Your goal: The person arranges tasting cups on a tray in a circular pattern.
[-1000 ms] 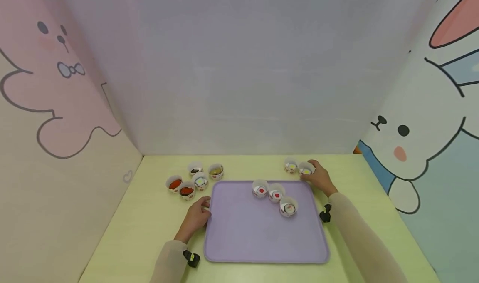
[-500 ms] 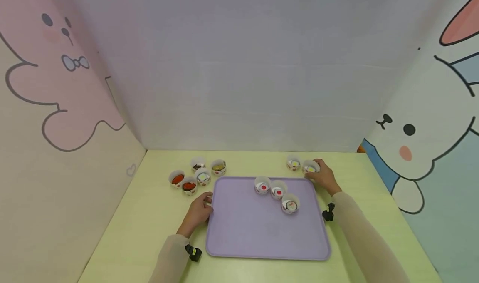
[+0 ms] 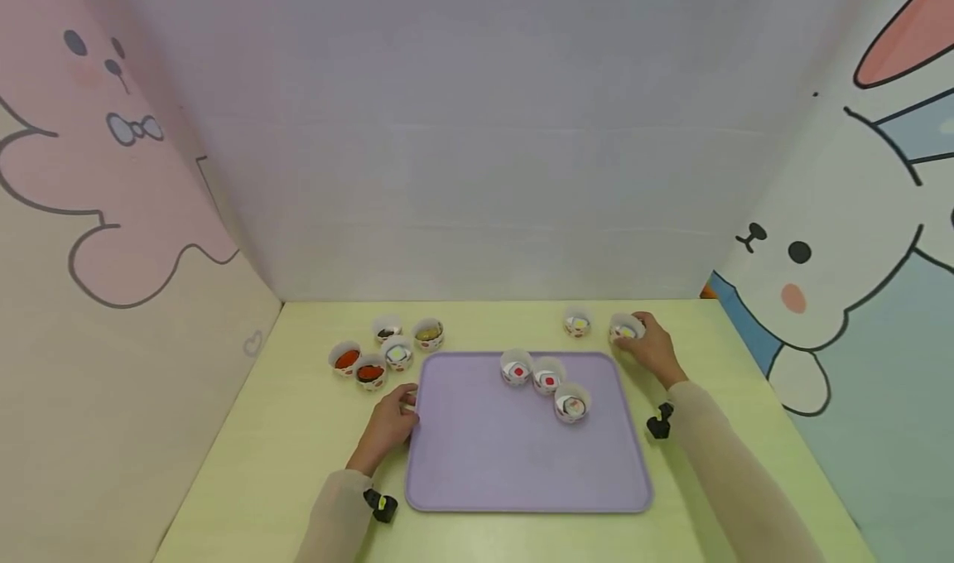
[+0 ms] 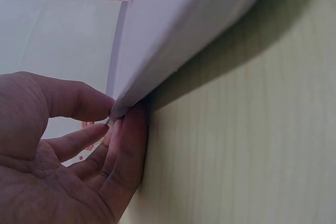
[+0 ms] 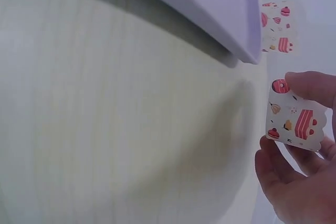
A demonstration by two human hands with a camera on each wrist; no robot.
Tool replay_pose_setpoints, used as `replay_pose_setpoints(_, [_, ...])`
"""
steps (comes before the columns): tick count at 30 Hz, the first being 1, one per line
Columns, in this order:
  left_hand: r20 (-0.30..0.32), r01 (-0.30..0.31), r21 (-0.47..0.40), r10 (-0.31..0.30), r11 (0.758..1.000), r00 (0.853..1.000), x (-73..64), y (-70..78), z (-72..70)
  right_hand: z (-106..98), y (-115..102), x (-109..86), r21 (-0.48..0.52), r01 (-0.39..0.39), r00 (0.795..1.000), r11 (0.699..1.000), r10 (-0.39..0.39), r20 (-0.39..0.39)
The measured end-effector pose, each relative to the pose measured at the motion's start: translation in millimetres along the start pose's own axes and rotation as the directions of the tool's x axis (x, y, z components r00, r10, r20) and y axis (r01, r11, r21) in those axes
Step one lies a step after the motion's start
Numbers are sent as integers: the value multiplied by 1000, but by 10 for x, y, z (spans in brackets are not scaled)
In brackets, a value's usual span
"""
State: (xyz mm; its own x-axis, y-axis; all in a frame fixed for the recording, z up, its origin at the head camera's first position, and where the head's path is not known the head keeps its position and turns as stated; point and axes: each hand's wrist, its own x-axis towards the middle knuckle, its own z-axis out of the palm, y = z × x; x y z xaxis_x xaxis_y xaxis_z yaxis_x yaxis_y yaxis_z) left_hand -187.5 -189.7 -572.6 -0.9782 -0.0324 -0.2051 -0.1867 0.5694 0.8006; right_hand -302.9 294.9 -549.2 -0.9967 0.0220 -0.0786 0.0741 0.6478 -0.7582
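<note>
A small round white paper cup with a red-and-pink pastry print (image 3: 624,326) is standing mouth up just beyond the far right corner of a flat rectangular lilac tray (image 3: 514,455), showing a yellow-and-white piece inside; whether its base is touching the pale yellow wood-grained table (image 3: 253,455) cannot be told. The right hand (image 3: 654,348) is gripping this cup by its side, thumb and fingers spreading only as wide as its wall. The left hand (image 3: 389,422) is pinching the tray's left rim, thumb and fingertips nearly meeting across the edge. A similar cup with yellow-and-white contents (image 3: 577,324) is standing behind the tray, apart from the held one. Three more printed cups (image 3: 549,377) are resting in a slanting row on the tray's far right part, two of them showing red-and-white pieces. Five further cups (image 3: 397,353) are clustering beyond the left hand, two of them holding orange-red contents.
</note>
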Motion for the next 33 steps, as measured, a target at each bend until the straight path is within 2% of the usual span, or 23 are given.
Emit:
replay_pose_setpoints(11, [0, -9, 11, 9, 1000, 1000, 16, -10, 5, -230, -75, -156, 4, 44, 999, 999, -44, -28])
replay_pose_setpoints(16, [-3, -16, 14, 16, 1000, 1000, 15, -5, 5, -311, -126, -205, -38, 53, 997, 998, -55, -52])
replay_pose_setpoints(33, [-1, -18, 26, 18, 999, 1000, 29, -24, 5, -408, -392, -520, -50, 112, 992, 992, -115, -59])
